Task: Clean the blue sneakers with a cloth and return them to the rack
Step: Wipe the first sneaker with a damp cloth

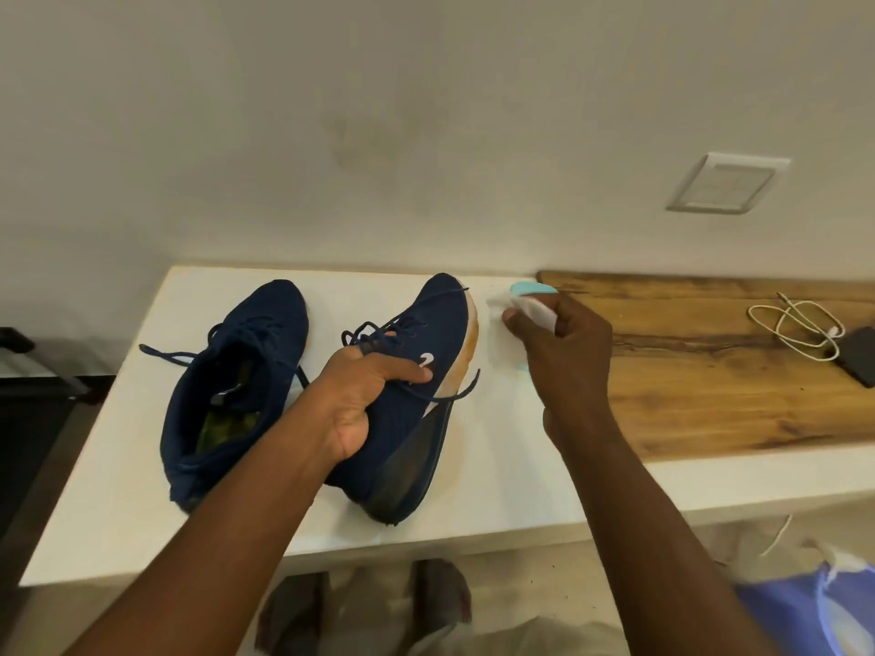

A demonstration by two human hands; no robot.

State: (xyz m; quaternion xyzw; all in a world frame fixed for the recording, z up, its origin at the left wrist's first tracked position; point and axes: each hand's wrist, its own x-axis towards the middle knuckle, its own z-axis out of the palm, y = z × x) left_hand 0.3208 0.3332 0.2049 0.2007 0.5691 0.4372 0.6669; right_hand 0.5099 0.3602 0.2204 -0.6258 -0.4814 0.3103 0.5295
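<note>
Head view: two navy sneakers are seen on the white table [497, 466], toes twd the wall. The left-side sneaker [236, 371] is stood upright w/ laces loose, and is not touched by either hand. The other sneaker [416, 433] is tipped so its pale sole is turned to the right. It is gripped by the left hand [360, 395], fingers tucked into the opening, thumb pressed on the outer side. A white cloth [535, 307] w/ teal trim is held in the right hand [563, 352], fingers curled round it, near the tipped toe but apart from it. On the wooden counter [710, 395] at right, a coiled white cable [800, 329] and a dark phone [859, 357] are laid.
</note>
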